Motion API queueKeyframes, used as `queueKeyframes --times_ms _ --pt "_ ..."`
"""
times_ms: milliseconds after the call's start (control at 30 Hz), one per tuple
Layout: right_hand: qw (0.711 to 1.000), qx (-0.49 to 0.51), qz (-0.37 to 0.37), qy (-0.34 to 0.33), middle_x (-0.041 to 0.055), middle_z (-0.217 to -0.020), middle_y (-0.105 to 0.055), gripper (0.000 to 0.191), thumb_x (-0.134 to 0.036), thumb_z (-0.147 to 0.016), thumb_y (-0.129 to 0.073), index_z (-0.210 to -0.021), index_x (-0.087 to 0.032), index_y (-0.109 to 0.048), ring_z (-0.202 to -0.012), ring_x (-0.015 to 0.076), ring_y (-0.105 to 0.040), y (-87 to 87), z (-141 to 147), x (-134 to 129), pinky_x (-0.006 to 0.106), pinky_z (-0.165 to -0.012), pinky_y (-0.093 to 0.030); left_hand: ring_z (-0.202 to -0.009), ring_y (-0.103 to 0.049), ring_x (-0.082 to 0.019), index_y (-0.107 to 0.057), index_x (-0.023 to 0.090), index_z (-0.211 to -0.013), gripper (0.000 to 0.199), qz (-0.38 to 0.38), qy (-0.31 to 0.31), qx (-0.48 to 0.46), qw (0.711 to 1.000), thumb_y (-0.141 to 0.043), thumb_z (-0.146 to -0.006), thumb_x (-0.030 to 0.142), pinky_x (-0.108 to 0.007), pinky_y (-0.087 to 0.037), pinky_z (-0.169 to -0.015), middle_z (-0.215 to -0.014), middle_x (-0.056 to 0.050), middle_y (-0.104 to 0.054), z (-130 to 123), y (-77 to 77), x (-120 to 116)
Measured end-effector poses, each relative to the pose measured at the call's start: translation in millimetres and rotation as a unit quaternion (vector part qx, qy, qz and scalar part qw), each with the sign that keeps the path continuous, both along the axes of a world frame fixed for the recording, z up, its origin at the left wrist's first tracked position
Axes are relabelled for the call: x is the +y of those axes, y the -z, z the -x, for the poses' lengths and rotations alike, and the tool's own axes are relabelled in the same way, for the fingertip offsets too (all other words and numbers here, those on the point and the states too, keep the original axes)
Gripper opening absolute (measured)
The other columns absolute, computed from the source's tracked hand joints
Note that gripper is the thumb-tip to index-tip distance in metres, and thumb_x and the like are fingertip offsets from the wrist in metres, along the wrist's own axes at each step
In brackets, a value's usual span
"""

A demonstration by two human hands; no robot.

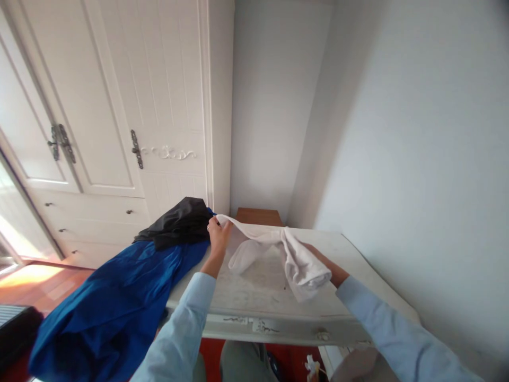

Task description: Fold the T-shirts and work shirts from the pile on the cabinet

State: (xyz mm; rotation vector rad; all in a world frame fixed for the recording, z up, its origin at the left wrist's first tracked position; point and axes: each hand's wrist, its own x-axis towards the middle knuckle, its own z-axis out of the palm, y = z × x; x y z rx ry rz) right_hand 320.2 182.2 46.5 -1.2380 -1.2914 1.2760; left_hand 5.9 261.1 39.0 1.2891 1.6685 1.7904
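A thin white garment [306, 265] is stretched between my two hands, raised over the white tabletop [258, 297]. My left hand [218, 233] is closed on one edge of it, with the fingers pinched near the far left corner of the table. My right hand [318, 257] reaches in behind the cloth, and its fingers are hidden. There the fabric is gathered near the fingertips and hangs in folds over the hand. A loose part of the garment droops between the hands. The garment's exact kind cannot be made out.
A blue cloth [115, 302] and a black garment [178, 223] lie heaped at the table's left side. Behind stand a white wardrobe [170, 95] and a brown wooden box-like piece [258, 216]. A grey wall [417, 159] bounds the right. A dark object [18, 339] sits at lower left.
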Motion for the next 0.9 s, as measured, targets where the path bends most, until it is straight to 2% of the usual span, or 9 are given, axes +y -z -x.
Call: queueKeyframes --times_ms 100,200,300,467,567,633,767,833,900 --pt "0.978 -0.163 0.001 0.128 0.0102 -0.09 -0.067 0.033 -0.021 -0.066 -0.074 -0.095 -0.012 -0.064 -0.088 0.0242 -0.064 37.1 -16 1 0.039 -0.09 -0.051 -0.112 -0.06 -0.027 -0.055 0.009 -0.123 0.05 0.016 0.038 0.043 0.998 -0.067 -0.078 0.027 -0.04 -0.049 -0.097 -0.121 -0.019 -0.058 -20 14.4 6" --pt "0.945 -0.285 -0.065 0.144 0.0126 -0.106 -0.068 0.032 -0.024 -0.077 -0.062 -0.107 -0.012 -0.064 -0.096 0.022 -0.065 46.5 -20 -3 0.037 -0.097 -0.049 -0.113 -0.059 -0.028 -0.058 0.012 -0.118 0.036 -0.026 0.045 0.116 0.992 -0.057 -0.083 0.02 -0.043 -0.047 -0.099 -0.122 -0.018 -0.058 -40 44.1 -2" --pt "0.935 -0.302 -0.171 0.075 0.012 -0.113 -0.067 0.032 -0.03 -0.083 -0.058 -0.11 -0.014 -0.066 -0.097 0.0201 -0.066 36.0 -8 -3 0.033 -0.09 -0.053 -0.101 -0.062 -0.026 -0.062 0.014 -0.109 0.026 -0.027 0.061 0.19 0.979 -0.05 -0.086 0.017 -0.042 -0.049 -0.094 -0.111 -0.015 -0.062 -50 63.6 -12" --pt "0.883 -0.354 -0.308 -0.011 0.0106 -0.12 -0.065 0.034 -0.034 -0.089 -0.057 -0.116 -0.015 -0.065 -0.11 0.0201 -0.061 16.2 47 16 0.035 -0.102 -0.048 -0.089 -0.062 -0.023 -0.064 0.017 -0.1 0.02 -0.015 0.151 0.311 0.938 -0.048 -0.09 0.017 -0.036 -0.049 -0.083 -0.092 -0.009 -0.067 -47 65.4 -24" --pt "0.838 -0.448 -0.304 -0.069 0.0125 -0.133 -0.059 0.049 -0.031 -0.083 -0.069 -0.129 -0.014 -0.061 -0.126 0.0238 -0.053 15.9 80 34 0.036 -0.111 -0.04 -0.09 -0.062 -0.021 -0.063 0.018 -0.109 0.023 -0.04 0.195 0.331 0.922 -0.049 -0.09 0.018 -0.035 -0.049 -0.084 -0.098 -0.008 -0.067 -39 68.1 -28" --pt "0.81 -0.514 -0.268 -0.088 0.0136 -0.133 -0.059 0.052 -0.026 -0.079 -0.073 -0.129 -0.016 -0.061 -0.125 0.0265 -0.054 19.0 93 45 0.036 -0.107 -0.043 -0.086 -0.063 -0.019 -0.061 0.018 -0.114 0.026 -0.043 0.211 0.32 0.923 -0.05 -0.089 0.018 -0.033 -0.05 -0.081 -0.1 -0.007 -0.066 -33 72.6 -30" --pt "0.804 -0.549 -0.217 -0.067 0.0118 -0.101 -0.07 0.016 -0.018 -0.085 -0.059 -0.093 -0.015 -0.072 -0.098 0.0233 -0.065 17.9 87 64 0.03 -0.087 -0.047 -0.08 -0.062 -0.017 -0.06 0.017 -0.114 0.026 -0.017 0.192 0.306 0.932 -0.055 -0.089 0.021 -0.032 -0.051 -0.076 -0.106 -0.008 -0.064 -24 78.5 -32" --pt "0.818 -0.532 -0.217 -0.038 0.0092 -0.094 -0.071 0.021 -0.023 -0.09 -0.053 -0.087 -0.015 -0.072 -0.091 0.0196 -0.065 8.0 69 76 0.026 -0.083 -0.046 -0.084 -0.063 -0.018 -0.062 0.017 -0.117 0.032 -0.013 0.194 0.32 0.927 -0.064 -0.087 0.03 -0.034 -0.051 -0.078 -0.113 -0.01 -0.063 -24 78.1 -33" --pt "0.832 -0.513 -0.211 -0.002 0.0064 -0.093 -0.071 0.029 -0.031 -0.093 -0.049 -0.095 -0.015 -0.073 -0.088 0.0167 -0.064 -7.6 40 89 0.023 -0.079 -0.045 -0.095 -0.063 -0.022 -0.067 0.019 -0.114 0.034 -0.02 0.216 0.362 0.907 -0.07 -0.085 0.036 -0.037 -0.051 -0.086 -0.117 -0.011 -0.064 -25 76.3 -33"
